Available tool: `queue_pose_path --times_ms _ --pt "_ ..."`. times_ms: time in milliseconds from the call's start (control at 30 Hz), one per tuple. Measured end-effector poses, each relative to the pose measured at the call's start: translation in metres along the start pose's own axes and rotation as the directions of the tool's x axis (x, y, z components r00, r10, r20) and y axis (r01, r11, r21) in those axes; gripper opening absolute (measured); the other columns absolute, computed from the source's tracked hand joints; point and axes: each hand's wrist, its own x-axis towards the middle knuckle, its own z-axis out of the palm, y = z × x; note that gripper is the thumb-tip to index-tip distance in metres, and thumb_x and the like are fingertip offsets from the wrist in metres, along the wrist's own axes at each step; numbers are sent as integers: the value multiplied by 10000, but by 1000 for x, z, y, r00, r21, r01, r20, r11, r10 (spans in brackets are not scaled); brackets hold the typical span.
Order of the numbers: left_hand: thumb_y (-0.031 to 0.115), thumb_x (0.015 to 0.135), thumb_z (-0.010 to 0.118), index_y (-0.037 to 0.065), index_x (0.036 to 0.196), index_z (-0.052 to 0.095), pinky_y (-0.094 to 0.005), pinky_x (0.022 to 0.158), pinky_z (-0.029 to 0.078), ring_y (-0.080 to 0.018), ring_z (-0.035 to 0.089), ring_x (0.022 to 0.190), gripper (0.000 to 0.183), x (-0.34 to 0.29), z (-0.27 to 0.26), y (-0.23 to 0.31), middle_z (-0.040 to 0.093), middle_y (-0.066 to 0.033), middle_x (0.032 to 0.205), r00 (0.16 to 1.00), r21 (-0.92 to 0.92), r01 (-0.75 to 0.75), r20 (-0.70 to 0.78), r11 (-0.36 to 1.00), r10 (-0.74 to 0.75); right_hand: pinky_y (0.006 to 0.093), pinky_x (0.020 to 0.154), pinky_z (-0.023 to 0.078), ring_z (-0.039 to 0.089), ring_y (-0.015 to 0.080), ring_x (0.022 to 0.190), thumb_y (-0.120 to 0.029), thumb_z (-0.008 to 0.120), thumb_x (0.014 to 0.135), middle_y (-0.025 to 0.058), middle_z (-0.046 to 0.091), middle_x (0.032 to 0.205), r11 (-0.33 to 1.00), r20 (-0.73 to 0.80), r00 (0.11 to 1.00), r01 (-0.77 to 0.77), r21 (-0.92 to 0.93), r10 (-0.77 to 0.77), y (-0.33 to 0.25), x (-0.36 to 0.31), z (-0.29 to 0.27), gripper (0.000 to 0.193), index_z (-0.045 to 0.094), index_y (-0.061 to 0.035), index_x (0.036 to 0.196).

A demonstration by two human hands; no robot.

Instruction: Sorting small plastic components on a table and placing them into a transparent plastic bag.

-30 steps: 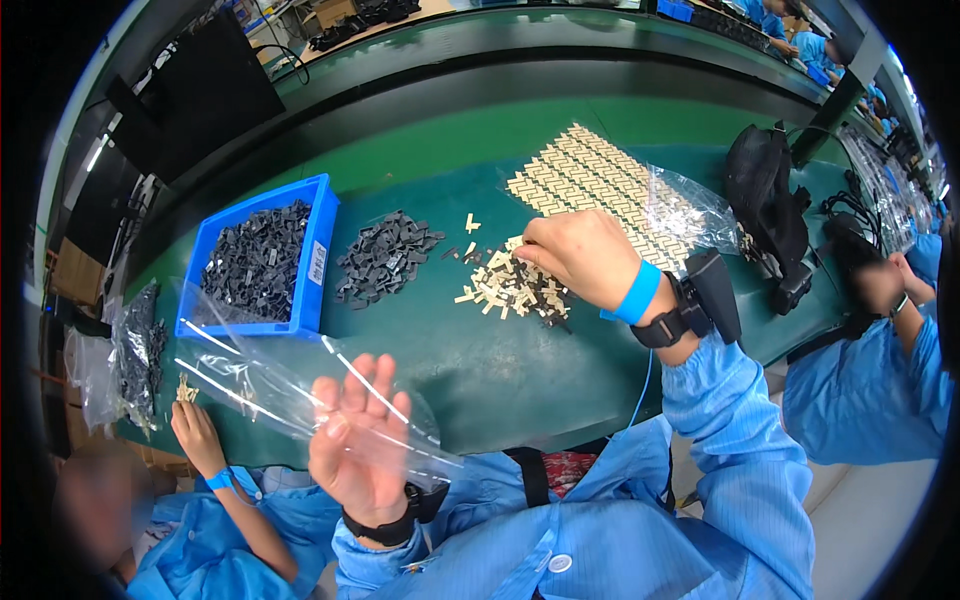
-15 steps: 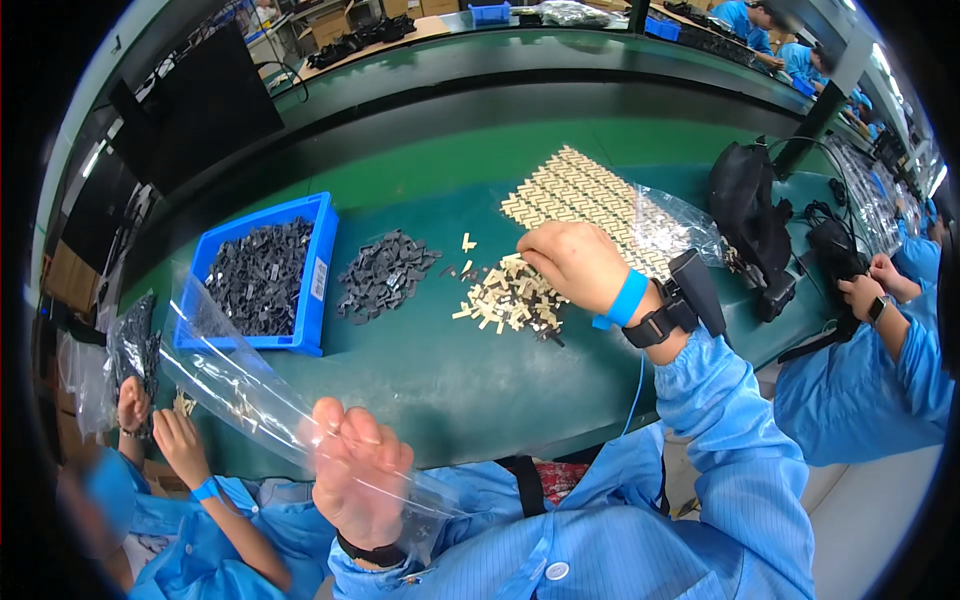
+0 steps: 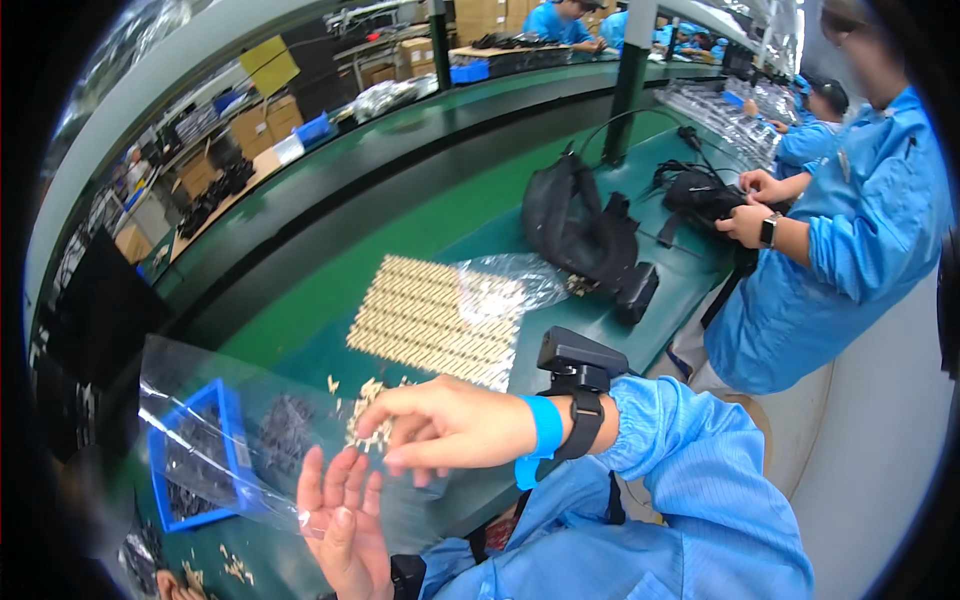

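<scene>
My left hand (image 3: pixel 345 520) is palm up at the lower middle, thumb raised, with a long clear plastic bag (image 3: pixel 185 375) held at its fingers. The film stretches left over a blue bin (image 3: pixel 238 435) of dark parts and a loose dark pile (image 3: pixel 287 425). Just above it, my right hand (image 3: pixel 440 428) reaches left with thumb and index finger apart; I see nothing between them. Under its fingertips lies a heap of small cream pieces (image 3: pixel 365 405), partly hidden by the hand. Beyond sits a flat sheet of cream pieces in slanted rows (image 3: pixel 425 315).
Another clear bag (image 3: pixel 535 280) overlaps the sheet's right corner. A black strapped bag (image 3: pixel 580 225) lies farther right. At the right, a co-worker in blue (image 3: pixel 830 260) handles a dark item with cables. A co-worker's fingers (image 3: pixel 175 585) show at the lower left, near scattered cream pieces.
The view has swung right, so the table things appear lower and further left. My right hand has left the cream heap and come near my left hand, its fingers parting.
</scene>
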Motion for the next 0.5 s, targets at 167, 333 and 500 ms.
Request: queue_pose_path --times_ms 167,333,500 --pt "127 818 615 -3 1319 301 -291 738 509 -236 608 892 605 13 0 -5 563 -187 1095 940 -18 251 245 968 -239 219 478 468 611 114 577 -103 490 875 67 615 729 977 -211 956 -184 106 202 -23 -50 -42 196 514 -11 1047" --pt "153 810 626 15 1315 322 -282 714 508 -220 606 875 605 26 19 -25 570 -172 1082 874 115 352 317 929 -370 223 479 468 607 110 573 -119 482 885 66 606 725 977 -285 934 -201 78 215 -36 -90 -58 194 518 -11 1041" --pt "232 838 596 57 1396 156 -335 763 510 -300 579 969 732 34 50 -53 459 -245 1230 795 156 335 483 929 -368 221 524 478 601 97 598 -133 503 897 60 620 752 992 -373 920 -117 39 123 -33 -136 -79 199 533 -14 1053"
